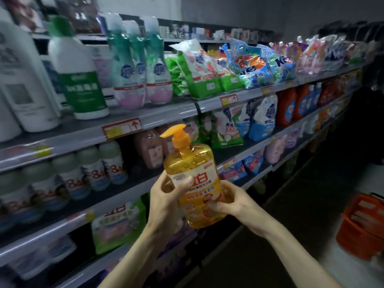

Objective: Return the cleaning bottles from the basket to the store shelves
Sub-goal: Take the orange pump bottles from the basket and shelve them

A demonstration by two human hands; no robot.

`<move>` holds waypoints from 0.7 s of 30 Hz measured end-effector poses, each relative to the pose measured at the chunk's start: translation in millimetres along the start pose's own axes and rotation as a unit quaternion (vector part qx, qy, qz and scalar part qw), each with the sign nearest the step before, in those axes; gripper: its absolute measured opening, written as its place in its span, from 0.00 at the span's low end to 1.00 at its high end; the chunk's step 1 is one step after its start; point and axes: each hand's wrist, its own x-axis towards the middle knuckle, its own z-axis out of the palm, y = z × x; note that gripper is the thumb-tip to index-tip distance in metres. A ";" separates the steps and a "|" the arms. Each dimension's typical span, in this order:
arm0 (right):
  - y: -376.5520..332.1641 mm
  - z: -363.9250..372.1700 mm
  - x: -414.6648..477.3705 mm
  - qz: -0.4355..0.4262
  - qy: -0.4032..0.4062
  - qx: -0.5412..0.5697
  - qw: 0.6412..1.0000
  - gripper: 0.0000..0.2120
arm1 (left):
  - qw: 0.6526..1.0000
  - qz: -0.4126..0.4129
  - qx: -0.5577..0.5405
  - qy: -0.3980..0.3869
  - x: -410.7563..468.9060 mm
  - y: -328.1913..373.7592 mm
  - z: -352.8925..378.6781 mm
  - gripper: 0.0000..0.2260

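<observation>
- Yellow pump bottle [194, 181] is held upright in the air between both hands, in front of the store shelves [133, 121].
- Left hand [166, 196] grips its left side, thumb curled across the label.
- Right hand [232, 202] clasps its lower right side, fingers wrapped behind.
- Red basket [361, 229] sits well off to the right of the right hand, low on the floor.

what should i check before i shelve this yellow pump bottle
1. Grip: left hand and right hand both hold the yellow pump bottle: ok.
2. Bottle nearly upright, pump nozzle intact: ok.
3. Free slot beside the pink bottles: cannot tell, too dark.
4. Matching yellow bottles on the shelves: not ok, none in view.
5. Path clear of the red basket, off to the right: ok.
</observation>
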 end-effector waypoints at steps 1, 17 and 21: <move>-6.0 7.3 5.6 -0.014 -0.013 0.001 1.000 0.38 | 1.000 0.009 0.015 0.011 -4.7 5.9 -5.7 0.19; -17.8 119.9 23.4 -0.078 -0.241 0.018 0.967 0.23 | 0.957 0.041 0.164 0.238 -125.3 55.5 -48.1 0.23; -16.2 159.2 10.8 -0.093 -0.306 0.014 0.947 0.22 | 0.929 0.047 0.197 0.311 -172.8 68.4 -54.6 0.20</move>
